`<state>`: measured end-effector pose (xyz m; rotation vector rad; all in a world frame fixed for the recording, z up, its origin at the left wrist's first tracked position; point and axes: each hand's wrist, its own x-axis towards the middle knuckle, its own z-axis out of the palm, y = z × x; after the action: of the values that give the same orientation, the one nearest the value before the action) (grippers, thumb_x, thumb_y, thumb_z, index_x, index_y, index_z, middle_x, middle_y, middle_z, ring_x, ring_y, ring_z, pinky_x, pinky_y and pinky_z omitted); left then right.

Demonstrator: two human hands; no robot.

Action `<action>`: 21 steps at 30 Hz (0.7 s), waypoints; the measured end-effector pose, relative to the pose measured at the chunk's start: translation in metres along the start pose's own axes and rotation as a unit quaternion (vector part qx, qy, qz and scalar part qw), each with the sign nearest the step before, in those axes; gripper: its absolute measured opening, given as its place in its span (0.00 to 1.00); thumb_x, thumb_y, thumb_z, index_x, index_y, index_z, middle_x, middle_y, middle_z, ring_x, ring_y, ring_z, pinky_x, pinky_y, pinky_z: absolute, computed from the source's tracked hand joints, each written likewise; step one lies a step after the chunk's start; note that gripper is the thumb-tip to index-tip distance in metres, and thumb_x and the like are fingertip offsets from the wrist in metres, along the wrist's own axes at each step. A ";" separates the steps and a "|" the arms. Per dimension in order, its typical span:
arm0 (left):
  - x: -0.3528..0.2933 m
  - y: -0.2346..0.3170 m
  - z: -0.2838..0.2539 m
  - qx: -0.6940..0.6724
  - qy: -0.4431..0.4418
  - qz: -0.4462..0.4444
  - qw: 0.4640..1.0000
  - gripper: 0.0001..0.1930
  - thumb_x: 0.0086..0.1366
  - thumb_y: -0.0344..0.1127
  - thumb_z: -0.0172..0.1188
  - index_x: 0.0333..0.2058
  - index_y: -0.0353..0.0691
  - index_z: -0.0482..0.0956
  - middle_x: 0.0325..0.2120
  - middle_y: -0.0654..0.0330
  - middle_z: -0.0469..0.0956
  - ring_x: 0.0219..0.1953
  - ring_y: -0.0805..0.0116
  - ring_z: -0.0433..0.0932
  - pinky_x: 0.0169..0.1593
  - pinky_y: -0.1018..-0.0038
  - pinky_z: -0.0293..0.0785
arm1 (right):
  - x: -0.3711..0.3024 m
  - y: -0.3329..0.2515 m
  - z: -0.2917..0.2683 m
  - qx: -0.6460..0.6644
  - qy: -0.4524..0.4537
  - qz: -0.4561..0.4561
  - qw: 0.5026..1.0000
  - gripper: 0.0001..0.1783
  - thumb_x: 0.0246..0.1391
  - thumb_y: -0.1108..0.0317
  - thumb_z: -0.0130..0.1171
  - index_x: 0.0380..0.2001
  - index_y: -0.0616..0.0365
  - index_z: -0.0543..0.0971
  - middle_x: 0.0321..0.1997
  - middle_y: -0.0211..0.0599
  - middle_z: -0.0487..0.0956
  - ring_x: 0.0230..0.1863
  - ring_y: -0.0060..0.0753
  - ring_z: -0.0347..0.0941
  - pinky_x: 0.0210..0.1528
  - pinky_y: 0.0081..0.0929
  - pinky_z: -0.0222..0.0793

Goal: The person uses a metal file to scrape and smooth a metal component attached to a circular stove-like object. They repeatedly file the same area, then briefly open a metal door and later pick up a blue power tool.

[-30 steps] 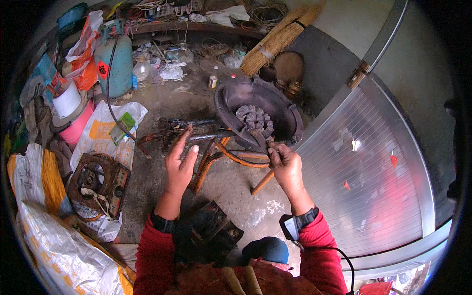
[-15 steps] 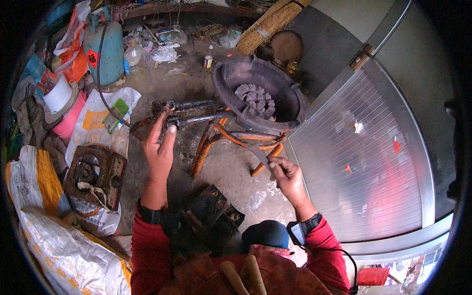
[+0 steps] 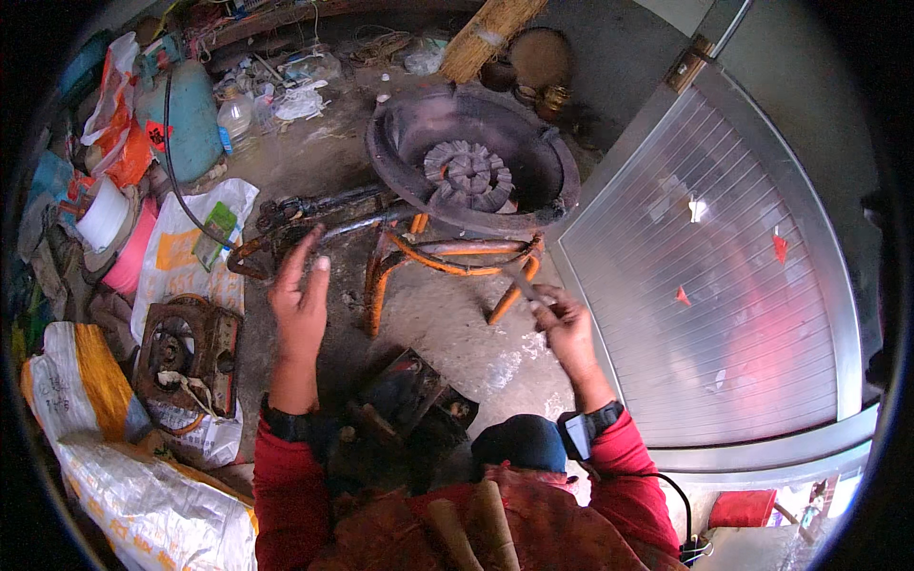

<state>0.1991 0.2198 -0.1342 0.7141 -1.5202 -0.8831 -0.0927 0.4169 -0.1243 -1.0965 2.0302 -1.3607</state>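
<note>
A large dark cast-iron gas burner bowl (image 3: pixel 390 143), with a ridged round burner head (image 3: pixel 468 177) inside, stands over a rusty orange tubular stand (image 3: pixel 376 300). Dark gas pipes (image 3: pixel 347 217) run from it to the left. My left hand (image 3: pixel 299 314) is just below the end of these pipes, fingers stretched and thumb apart, with nothing in it. Near the stand's right leg, my right hand (image 3: pixel 569 335) pinches a thin, flat, greyish metal strip (image 3: pixel 522 284). Its lower end is hidden by my fingers, and its exact kind does not show.
A teal gas cylinder (image 3: pixel 181 119) with a black hose (image 3: pixel 168 143) stands far left. A rusty burner unit (image 3: pixel 186 352) lies on sacking at the left. Dark block-like objects (image 3: pixel 409 385) sit before me. A ribbed metal door (image 3: pixel 714 285) borders the right, and a straw bundle (image 3: pixel 490 38) leans behind.
The burner bowl and pipes have shifted left, and the bowl covers more of the small bottle behind it. My left hand has come away from the pipe end. My right hand keeps the metal strip.
</note>
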 end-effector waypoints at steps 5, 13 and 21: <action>-0.013 -0.007 0.029 0.009 -0.068 -0.069 0.995 0.15 0.63 0.32 0.55 0.47 0.34 0.75 0.43 0.55 0.78 0.47 0.68 0.75 0.51 0.73 0.68 | 0.023 -0.017 -0.039 -0.045 -0.090 0.055 0.993 0.16 0.52 0.67 0.62 0.45 0.58 0.79 0.16 0.23 0.70 0.15 0.12 0.62 0.14 0.13 0.55; -0.015 -0.009 0.043 0.026 -0.067 -0.031 0.997 0.14 0.62 0.31 0.56 0.46 0.33 0.75 0.42 0.54 0.78 0.45 0.68 0.76 0.48 0.73 0.70 | 0.055 -0.048 -0.041 -0.097 -0.253 0.037 0.962 0.16 0.49 0.67 0.64 0.43 0.57 0.81 0.17 0.23 0.73 0.16 0.14 0.64 0.16 0.16 0.56; -0.002 0.008 0.015 -0.016 -0.004 0.005 1.000 0.14 0.62 0.26 0.54 0.47 0.32 0.74 0.43 0.55 0.78 0.46 0.68 0.76 0.51 0.72 0.69 | 0.059 -0.045 -0.050 -0.097 -0.242 0.045 0.964 0.15 0.49 0.67 0.64 0.42 0.55 0.81 0.17 0.22 0.71 0.16 0.13 0.61 0.16 0.16 0.54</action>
<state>0.1845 0.2281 -0.1294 0.6800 -1.5128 -0.9019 -0.1468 0.3875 -0.0598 -1.2579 1.8411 -0.7609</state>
